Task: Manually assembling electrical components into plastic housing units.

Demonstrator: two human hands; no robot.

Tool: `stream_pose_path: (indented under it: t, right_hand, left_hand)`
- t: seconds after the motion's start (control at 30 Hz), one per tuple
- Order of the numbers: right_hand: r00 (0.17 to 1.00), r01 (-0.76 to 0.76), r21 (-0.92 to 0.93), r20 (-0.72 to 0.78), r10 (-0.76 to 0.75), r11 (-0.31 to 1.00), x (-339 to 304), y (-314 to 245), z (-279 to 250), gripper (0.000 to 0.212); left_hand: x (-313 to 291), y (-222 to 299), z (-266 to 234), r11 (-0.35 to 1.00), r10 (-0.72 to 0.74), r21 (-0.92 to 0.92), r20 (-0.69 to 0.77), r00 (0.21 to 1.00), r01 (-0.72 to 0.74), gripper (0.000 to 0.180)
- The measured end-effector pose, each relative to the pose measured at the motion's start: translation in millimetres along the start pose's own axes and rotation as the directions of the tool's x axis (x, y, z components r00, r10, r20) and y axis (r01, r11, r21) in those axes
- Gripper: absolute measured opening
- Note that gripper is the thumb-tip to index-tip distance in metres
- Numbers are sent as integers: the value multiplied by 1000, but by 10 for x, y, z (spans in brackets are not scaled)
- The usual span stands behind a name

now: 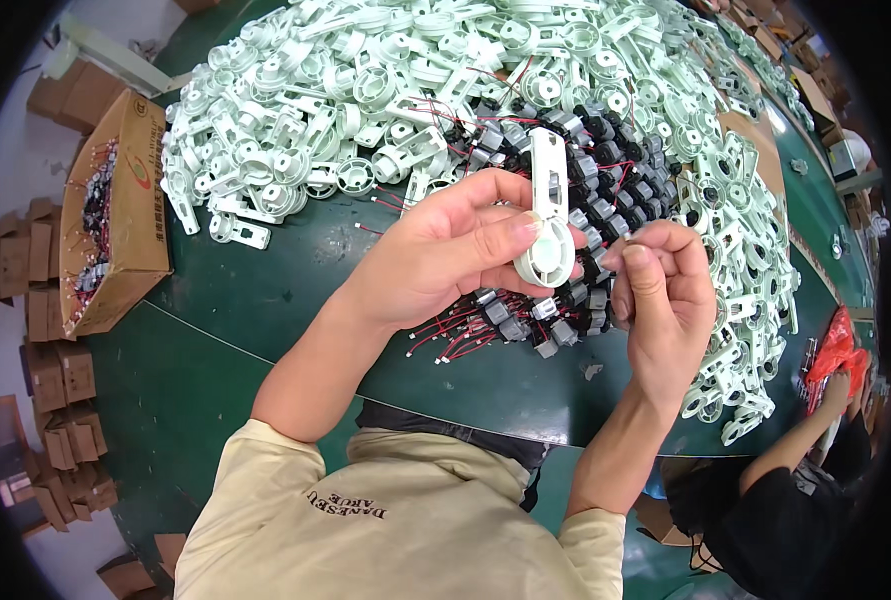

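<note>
My left hand (450, 240) grips a pale green plastic housing (548, 165), thumb on its round cup end, with the long slotted arm pointing away from me. Just to the right, my right hand (670, 295) is raised with thumb and fingers pinched together, apart from the housing. Whatever sits in that pinch, if anything, is too small to make out. Beneath and behind both hands lies a heap of small grey and black motors (605, 205) with thin red and black wires ending in white plugs (440, 358).
A large pile of similar pale green housings (315, 110) covers the far side of the green table (225, 285) and curves down the right. At left stands an open cardboard box (130, 215) of wired parts. Another person (765, 500) works at lower right beside a red bag (837, 345).
</note>
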State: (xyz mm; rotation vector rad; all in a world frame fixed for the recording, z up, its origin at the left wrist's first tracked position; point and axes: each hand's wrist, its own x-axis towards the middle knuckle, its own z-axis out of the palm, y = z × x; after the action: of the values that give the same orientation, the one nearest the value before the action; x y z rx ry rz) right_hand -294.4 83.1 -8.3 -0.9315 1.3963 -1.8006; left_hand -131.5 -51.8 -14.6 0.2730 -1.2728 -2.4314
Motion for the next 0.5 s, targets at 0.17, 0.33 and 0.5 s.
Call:
stream_pose_path:
  t: [0.17, 0.33, 0.5]
  right_hand:
    - [1000, 3, -67, -21, -5, 998, -50, -58, 161, 17]
    - [992, 92, -146, -74, -103, 985, -63, 40, 183, 10]
    - [973, 175, -253, -100, -206, 951, -84, 179, 303, 13]
  left_hand:
    - [-17, -44, -31, 999, 17, -51, -18, 1000, -18, 31]
    - [3, -95, -45, 996, 34, 79, -31, 999, -31, 37]
    - [-1, -135, 22, 975, 130, 187, -42, 991, -120, 40]
